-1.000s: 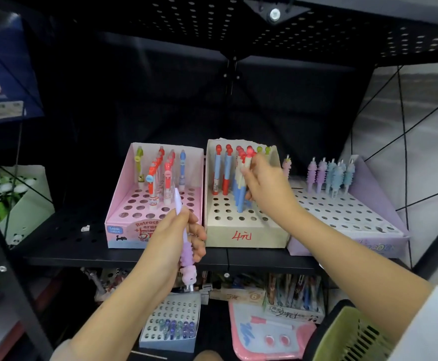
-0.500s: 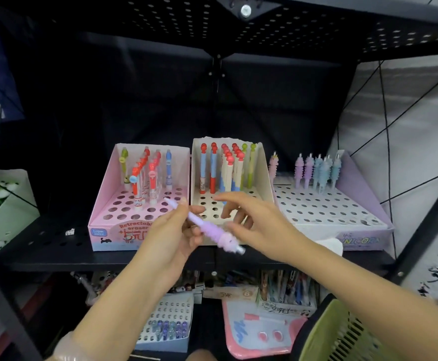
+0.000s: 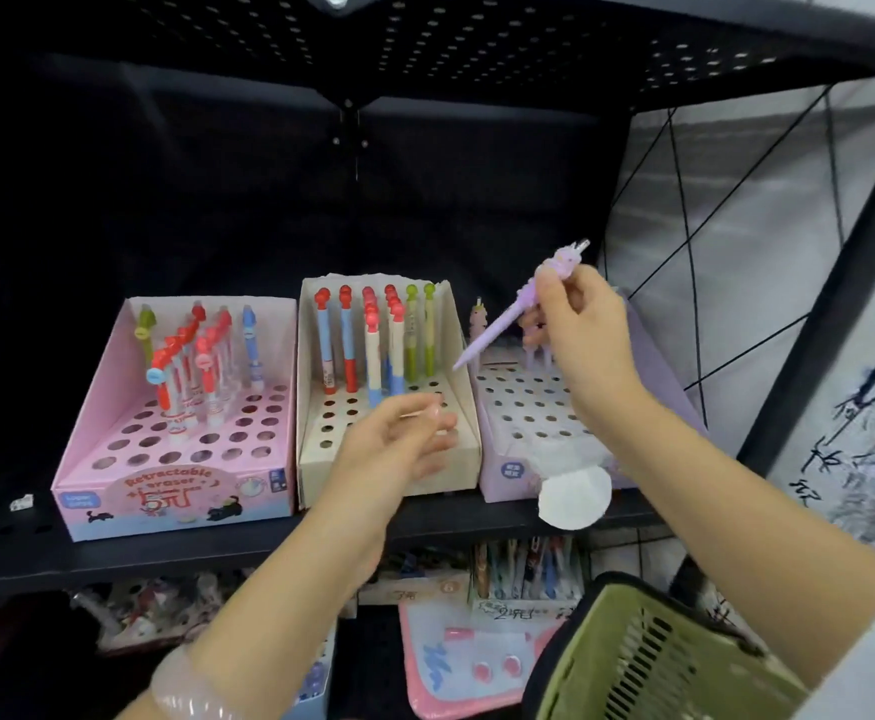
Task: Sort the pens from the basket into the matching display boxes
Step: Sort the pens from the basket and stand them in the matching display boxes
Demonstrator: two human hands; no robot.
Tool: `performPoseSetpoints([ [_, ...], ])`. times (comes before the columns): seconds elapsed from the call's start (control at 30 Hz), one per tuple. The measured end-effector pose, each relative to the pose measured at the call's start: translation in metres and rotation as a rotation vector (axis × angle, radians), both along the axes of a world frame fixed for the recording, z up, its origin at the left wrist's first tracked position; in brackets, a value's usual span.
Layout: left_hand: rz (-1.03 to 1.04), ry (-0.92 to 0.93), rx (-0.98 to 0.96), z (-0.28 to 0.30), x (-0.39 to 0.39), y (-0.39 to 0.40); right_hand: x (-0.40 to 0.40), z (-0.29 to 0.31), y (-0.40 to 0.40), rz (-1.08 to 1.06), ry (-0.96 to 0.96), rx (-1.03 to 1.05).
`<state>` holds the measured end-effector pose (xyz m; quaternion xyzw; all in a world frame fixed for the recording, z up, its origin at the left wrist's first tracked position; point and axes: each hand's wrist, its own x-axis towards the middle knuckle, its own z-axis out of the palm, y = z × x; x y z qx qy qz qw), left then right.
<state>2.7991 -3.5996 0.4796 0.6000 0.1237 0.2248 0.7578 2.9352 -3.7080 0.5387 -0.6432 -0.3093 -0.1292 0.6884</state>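
The right hand is raised, fingers pinching a tilted purple pen; the left hand hovers with fingers loosely spread.

Two bare forearms fill the lower frame, both uncovered from wrist up to where they leave view. On the left wrist sits a chunky bracelet, pale pink and milky, smooth and rounded, with a soft sheen. The left hand shows no rings, though its fingertips are blurred. Over on the right, a white sleeve cuts in at the bottom right corner, plain cloth, no print or cuff detail visible. The right hand looks unadorned too, with nothing on the wrist below it.
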Motion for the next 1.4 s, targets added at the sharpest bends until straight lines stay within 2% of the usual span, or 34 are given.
performPoseSetpoints([
  [0.07,0.060,0.015,0.262,0.000,0.007,0.002,0.031,0.006,-0.008,-0.152,-0.045,-0.126],
  [0.17,0.067,0.010,0.494,0.000,0.012,0.005,0.071,0.002,-0.015,-0.321,-0.129,-0.419],
  [0.37,0.024,0.007,0.592,-0.012,0.019,0.011,0.104,-0.014,-0.005,-0.467,-0.206,-0.671],
  [0.67,-0.022,0.032,0.633,-0.020,0.020,0.012,0.113,-0.007,0.001,-0.443,-0.167,-0.772],
  [0.8,-0.019,0.044,0.675,-0.021,0.021,0.010,0.110,-0.023,0.000,-0.376,-0.126,-0.805],
  [0.9,-0.021,0.048,0.667,-0.020,0.021,0.011,0.107,-0.045,0.002,-0.328,-0.116,-0.908],
  [1.1,-0.049,0.029,0.582,-0.014,0.014,0.010,0.098,-0.043,-0.006,-0.358,-0.096,-0.924],
  [1.23,-0.110,-0.043,0.437,-0.009,0.005,-0.001,0.077,-0.039,-0.030,-0.343,-0.074,-0.854],
  [1.4,-0.246,0.012,0.436,-0.029,-0.003,-0.033,0.019,-0.045,-0.077,-0.081,0.057,-0.680],
])
